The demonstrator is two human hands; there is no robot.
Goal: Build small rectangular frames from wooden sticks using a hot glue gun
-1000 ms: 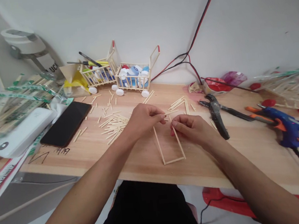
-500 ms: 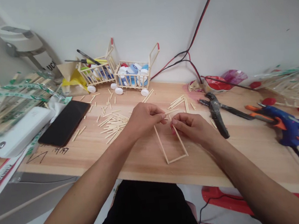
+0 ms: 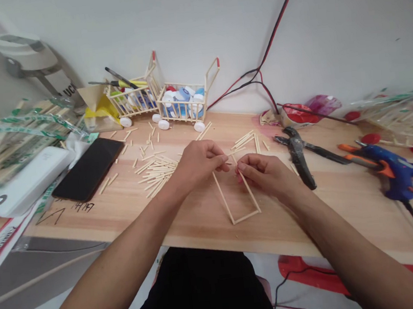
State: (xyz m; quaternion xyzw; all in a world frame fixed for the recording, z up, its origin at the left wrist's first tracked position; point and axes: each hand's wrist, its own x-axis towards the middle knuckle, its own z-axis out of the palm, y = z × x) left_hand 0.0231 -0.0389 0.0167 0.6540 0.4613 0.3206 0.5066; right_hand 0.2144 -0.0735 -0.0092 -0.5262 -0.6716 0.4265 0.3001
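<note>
A long rectangular frame of thin wooden sticks lies between my hands, its short near side toward the table's front edge. My left hand pinches the frame's far left corner between thumb and fingers. At the far right corner, my right hand has its fingertips closed on the long right stick. The far short stick is partly hidden by my fingers. Beside my left hand spreads a pile of short cut sticks. Several more sticks lie just beyond my right hand.
Two small stick carts with bottle caps stand against the wall. Black-handled pliers and a blue glue gun lie at right. A black phone and a white power bank lie at left, near bagged sticks.
The frame's near end has shifted very slightly to the right and away from me. Both hands keep nearly the same place and grip.
</note>
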